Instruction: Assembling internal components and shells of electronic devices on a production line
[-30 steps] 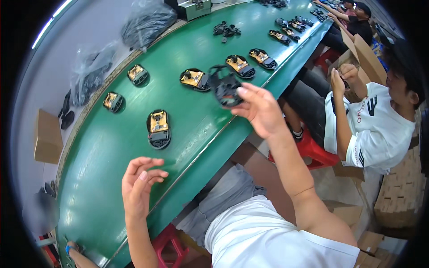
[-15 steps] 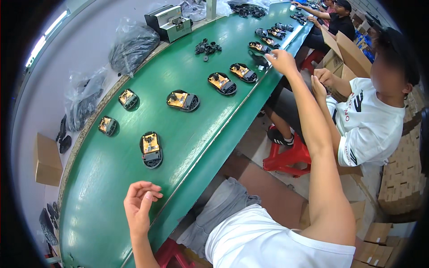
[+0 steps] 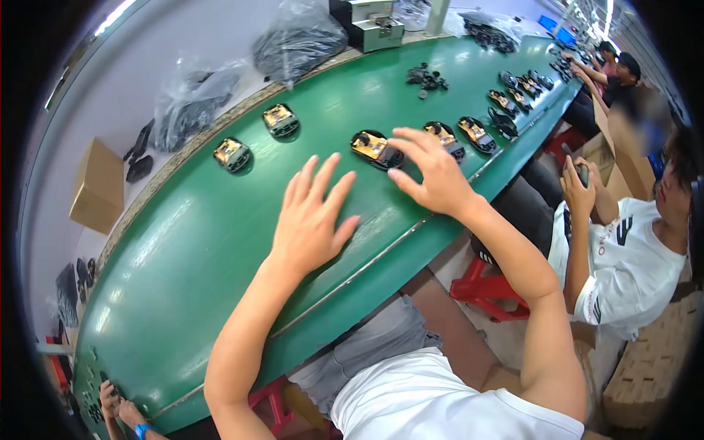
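Note:
Open computer mouse halves with exposed circuit boards lie along the green bench. My left hand (image 3: 314, 220) is open over the bench, its fingers spread; whatever lies beneath its palm is hidden. My right hand (image 3: 434, 174) is also open, thumb and fingers apart beside the right end of one mouse half (image 3: 375, 149). I cannot tell whether they touch it. Partly behind the right fingers lies another mouse half (image 3: 449, 139), with a third (image 3: 478, 135) just to its right. Two smaller mouse halves, one (image 3: 232, 154) left of the other (image 3: 280, 120), sit near the far edge.
Small black parts (image 3: 427, 78) lie in a pile toward the back. Bagged black parts (image 3: 299, 44), a grey machine (image 3: 372, 26) and a cardboard box (image 3: 99, 183) stand beyond the bench. A co-worker (image 3: 623, 242) sits at right holding a dark object; another person's hands (image 3: 121, 407) show at lower left.
My view has shifted, bringing another person's hands in at lower left. My right hand has come back from the far right toward the middle mouse half. My left hand has reached forward, fingers spreading.

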Available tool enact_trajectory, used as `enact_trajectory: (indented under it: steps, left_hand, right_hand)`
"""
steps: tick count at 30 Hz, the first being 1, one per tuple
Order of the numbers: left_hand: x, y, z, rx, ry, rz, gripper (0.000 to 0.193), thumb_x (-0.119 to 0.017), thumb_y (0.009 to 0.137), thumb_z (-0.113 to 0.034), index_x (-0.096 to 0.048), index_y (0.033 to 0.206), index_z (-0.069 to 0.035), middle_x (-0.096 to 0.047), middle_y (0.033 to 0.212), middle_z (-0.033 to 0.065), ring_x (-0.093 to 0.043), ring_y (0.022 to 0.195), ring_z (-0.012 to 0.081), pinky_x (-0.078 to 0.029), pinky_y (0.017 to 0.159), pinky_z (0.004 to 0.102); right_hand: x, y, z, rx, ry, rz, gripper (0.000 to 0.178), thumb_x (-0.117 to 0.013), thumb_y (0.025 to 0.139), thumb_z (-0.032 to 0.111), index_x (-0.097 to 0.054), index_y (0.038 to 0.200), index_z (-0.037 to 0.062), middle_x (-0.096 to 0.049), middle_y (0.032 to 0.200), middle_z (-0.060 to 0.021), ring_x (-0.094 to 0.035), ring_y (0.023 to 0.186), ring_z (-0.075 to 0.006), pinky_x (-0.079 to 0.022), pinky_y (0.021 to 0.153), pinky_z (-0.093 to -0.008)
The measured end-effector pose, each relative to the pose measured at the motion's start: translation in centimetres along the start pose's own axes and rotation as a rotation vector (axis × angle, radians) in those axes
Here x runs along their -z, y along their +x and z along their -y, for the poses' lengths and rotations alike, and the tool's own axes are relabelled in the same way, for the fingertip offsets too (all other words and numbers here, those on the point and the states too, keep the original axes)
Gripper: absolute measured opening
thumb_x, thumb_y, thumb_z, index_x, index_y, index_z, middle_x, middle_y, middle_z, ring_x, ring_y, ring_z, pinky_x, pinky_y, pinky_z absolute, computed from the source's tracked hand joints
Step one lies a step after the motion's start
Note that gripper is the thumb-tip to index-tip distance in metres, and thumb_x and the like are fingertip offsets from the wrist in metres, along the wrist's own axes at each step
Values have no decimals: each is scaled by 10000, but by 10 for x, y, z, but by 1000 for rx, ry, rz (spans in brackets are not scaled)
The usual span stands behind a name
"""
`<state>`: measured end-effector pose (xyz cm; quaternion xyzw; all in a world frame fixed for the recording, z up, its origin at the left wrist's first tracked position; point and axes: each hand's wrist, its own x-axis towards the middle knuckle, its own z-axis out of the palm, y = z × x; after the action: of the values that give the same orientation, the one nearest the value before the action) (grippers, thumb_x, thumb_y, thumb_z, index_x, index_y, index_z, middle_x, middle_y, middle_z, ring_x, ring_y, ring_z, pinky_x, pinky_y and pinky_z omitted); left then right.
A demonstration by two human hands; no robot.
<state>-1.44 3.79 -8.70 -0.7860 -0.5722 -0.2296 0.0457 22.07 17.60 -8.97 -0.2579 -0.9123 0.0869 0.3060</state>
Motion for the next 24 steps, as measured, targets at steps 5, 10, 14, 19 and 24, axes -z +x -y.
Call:
enact_trajectory:
  steps: [5,10,14,19,24]
  left_hand:
    - [-25,-3,6,153,86,-11,599,-689,919,-330,-527,1437,-77,-421,1556,187,-387,1430,424,-326,1167,517]
    - [-20,-17,13,295,87,-63,544,-658,910,-224,-530,1399,-24,-528,1459,188,-449,1388,398,-349,1151,490]
    - [0,-34,16,280,-5,-132,564,-626,898,-170,-521,1446,-86,-497,1496,174,-430,1405,399,-324,1166,525]
    - [8,-36,9,155,73,108,557,-622,955,-351,-513,1494,-264,-436,1560,127,-387,1437,390,-252,1162,657]
    - [13,-45,13,171,55,177,509,-653,946,-366,-568,1431,-239,-460,1548,114,-406,1428,383,-266,1166,644]
  right_hand:
    - [-17,-6,19,4,-10,121,624,-724,896,260,-506,1418,-4,-507,1446,-197,-476,1328,-394,-417,1110,-472]
    - [-8,-14,52,22,53,200,549,-728,871,220,-575,1363,31,-521,1429,-186,-522,1250,-406,-445,1076,-473]
    - [-12,-3,62,32,422,206,309,-695,863,150,-705,1149,33,-650,1295,-182,-619,1184,-372,-494,1033,-448]
    - [9,22,-15,-115,95,-157,251,-678,865,125,-718,1083,7,-689,1218,-211,-653,1161,-374,-497,1041,-436]
    - [3,98,-139,-295,-262,-123,669,-700,874,407,-542,1401,26,-476,1478,-263,-525,1309,-432,-447,1101,-466]
